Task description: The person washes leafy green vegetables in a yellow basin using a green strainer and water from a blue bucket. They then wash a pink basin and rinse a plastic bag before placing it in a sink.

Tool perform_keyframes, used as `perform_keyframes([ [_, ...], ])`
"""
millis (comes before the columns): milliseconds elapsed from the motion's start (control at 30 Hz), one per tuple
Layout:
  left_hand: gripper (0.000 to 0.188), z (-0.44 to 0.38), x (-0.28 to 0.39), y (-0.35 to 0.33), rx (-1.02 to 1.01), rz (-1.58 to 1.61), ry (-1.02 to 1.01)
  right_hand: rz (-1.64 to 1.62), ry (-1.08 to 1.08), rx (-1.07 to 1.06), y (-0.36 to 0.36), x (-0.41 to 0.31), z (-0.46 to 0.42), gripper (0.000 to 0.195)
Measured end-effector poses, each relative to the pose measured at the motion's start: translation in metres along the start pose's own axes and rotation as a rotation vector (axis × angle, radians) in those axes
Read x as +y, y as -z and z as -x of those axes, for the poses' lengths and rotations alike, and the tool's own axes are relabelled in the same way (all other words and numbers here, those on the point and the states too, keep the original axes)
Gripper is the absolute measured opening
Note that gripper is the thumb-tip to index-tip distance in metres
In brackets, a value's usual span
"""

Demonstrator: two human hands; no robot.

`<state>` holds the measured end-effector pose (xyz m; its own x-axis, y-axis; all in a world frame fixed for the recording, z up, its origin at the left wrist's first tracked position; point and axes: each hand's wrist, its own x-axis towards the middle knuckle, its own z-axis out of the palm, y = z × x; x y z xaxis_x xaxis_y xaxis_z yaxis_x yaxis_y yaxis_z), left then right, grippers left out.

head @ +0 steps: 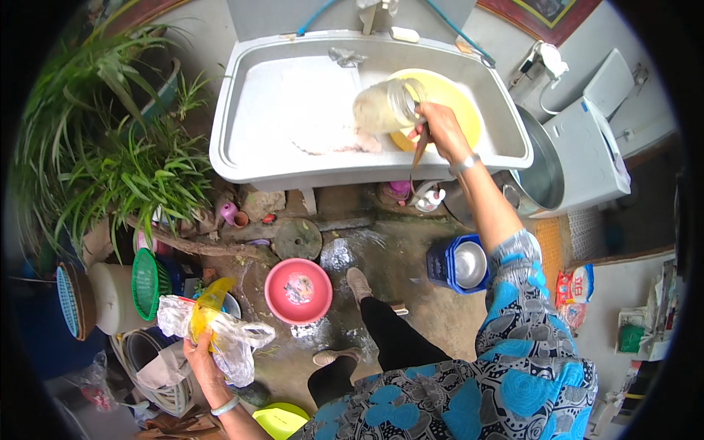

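My right hand (444,131) grips a clear glass jar (379,105) near its mouth, over the sink (509,148). The jar lies tilted on its side in the air, with a cloudy, pale look inside. A thin brown strip (421,148) hangs from the same hand; I cannot tell what it is. Behind the jar is a yellow basin (465,113) in the sink. Something pale and pinkish (341,144) lies on the glaring white sink floor. At lower left, my left hand (202,357) clutches crumpled clear plastic bags (236,357) and a yellow plastic bag (212,302).
A pink basin (300,316) stands on the wet floor, with a blue crate (440,267) holding a metal bowl (470,265) to its right. Leafy potted plants (148,170) crowd the left. A green basket (146,286) and a coiled hose (179,393) sit below them.
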<state>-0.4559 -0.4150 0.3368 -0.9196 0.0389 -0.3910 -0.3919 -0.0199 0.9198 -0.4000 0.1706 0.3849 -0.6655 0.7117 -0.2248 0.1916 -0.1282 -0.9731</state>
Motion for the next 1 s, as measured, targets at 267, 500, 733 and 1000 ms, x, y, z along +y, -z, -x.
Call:
perform_keyframes([
  [267,0.041,-0.003,0.014,-0.068,0.112,-0.039,0.007,0.091,-0.045,0.187,0.021,0.024,-0.221,0.024],
  [500,0.038,-0.026,0.007,-0.109,0.142,-0.078,0.09,0.092,-0.09,0.134,-0.007,0.033,-0.298,0.023],
  [733,0.037,-0.047,0.006,-0.135,0.149,-0.061,0.098,0.249,-0.135,-0.02,-0.072,0.032,-0.347,0.024],
  [1000,0.037,-0.043,0.007,-0.133,0.231,-0.093,0.146,0.255,-0.125,-0.048,-0.122,0.029,-0.38,0.026],
])
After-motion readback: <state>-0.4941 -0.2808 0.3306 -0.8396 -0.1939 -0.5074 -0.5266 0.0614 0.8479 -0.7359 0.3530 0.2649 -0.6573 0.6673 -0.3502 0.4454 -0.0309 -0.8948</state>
